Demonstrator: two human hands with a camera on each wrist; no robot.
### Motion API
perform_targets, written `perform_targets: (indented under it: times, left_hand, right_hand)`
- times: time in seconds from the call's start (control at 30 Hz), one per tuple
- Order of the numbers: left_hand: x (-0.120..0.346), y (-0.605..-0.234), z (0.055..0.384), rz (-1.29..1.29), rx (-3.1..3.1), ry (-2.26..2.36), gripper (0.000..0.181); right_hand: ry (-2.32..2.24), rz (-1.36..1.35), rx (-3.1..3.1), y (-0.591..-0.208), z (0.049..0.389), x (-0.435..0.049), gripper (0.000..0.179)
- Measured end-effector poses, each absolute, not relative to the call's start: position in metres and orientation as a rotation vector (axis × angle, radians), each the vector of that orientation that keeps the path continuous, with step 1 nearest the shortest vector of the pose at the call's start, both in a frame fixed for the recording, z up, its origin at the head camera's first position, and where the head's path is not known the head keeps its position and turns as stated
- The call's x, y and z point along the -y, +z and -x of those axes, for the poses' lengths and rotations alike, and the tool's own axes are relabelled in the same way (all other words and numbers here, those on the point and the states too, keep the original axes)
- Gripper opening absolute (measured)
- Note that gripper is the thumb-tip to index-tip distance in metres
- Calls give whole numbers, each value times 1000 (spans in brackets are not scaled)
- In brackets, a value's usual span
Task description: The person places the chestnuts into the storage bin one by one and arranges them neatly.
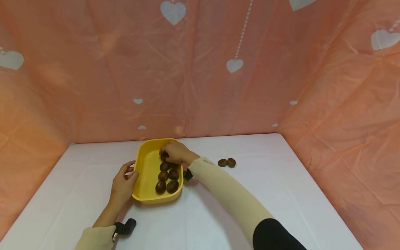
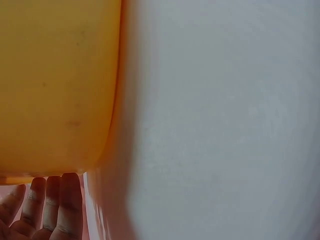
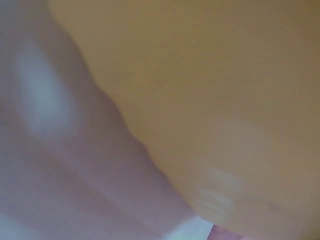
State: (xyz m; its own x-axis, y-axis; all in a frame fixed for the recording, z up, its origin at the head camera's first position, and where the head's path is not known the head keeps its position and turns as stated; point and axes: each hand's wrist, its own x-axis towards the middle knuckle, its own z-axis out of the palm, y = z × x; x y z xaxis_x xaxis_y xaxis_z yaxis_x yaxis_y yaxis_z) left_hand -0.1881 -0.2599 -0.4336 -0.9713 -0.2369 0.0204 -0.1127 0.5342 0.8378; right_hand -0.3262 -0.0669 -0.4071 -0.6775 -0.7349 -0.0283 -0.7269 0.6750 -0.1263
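Observation:
A yellow tray point(image 1: 144, 173) stands on the white tabletop with several brown chestnuts point(image 1: 163, 175) gathered along its right half. My right hand point(image 1: 176, 152) reaches over the right rim and pinches a chestnut point(image 1: 164, 156) near the far end, the top of the group. At the tray's left side, my left hand point(image 1: 123, 184) touches the rim and wall with its thumb and fingers. The left wrist view shows its extended fingers point(image 2: 70, 205) against the yellow wall point(image 2: 55, 90). In the right wrist view the tray's outer wall point(image 3: 210, 110) fills most of the picture, hiding the pinch.
Two more chestnuts point(image 1: 231, 162) lie side by side on the white tabletop point(image 1: 265, 180), right of the tray. Orange cloth point(image 1: 203, 86) with pale hearts rises behind and along both sides. Black wrist cameras point(image 1: 125, 227) are strapped to the wrists.

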Motion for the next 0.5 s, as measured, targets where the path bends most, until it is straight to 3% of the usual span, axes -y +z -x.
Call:
perform_targets:
  times: [0.5]
  left_hand:
    - [256, -435, 191, -280, 2635, -1431, 46]
  right_hand:
    - [-226, 1251, -2789, -411, 330, 59, 31]
